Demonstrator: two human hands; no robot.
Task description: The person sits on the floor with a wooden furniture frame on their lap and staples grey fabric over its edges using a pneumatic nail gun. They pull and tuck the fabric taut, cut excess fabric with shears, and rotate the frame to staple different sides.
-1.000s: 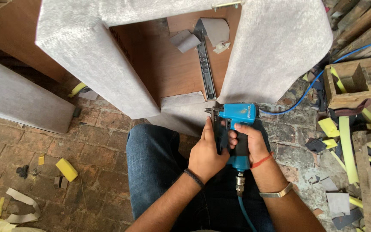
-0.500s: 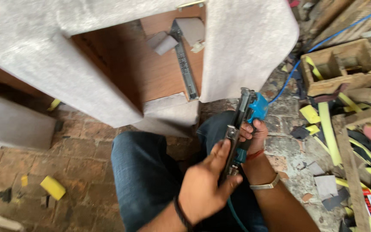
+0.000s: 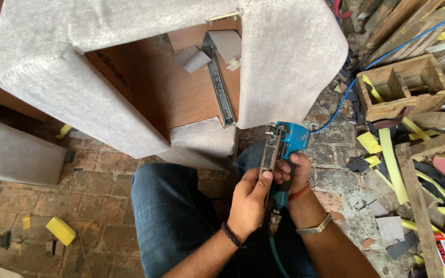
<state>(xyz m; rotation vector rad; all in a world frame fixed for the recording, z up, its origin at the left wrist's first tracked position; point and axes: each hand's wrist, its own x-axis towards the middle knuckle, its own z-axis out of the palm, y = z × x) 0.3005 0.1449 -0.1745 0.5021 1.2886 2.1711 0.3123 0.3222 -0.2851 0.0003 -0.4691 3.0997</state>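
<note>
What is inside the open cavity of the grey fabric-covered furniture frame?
Inside the grey fabric-covered furniture frame: brown wooden panel, metal drawer slide, loose grey fabric flaps. The fabric-covered sides hide deeper parts.

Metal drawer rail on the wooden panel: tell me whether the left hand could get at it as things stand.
Probably yes. The rail lies exposed on the panel just ahead, nothing across it. But the left hand is on the stapler and would have to let go first.

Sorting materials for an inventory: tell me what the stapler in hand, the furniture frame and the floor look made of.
Pneumatic stapler: painted blue body, probably metal, with a bare grey steel magazine.
Furniture frame: brown plywood-like board inside, matte; outside wrapped in pale grey woven-looking fabric.
Floor: worn reddish brick, dusty, with visible joints.
</note>
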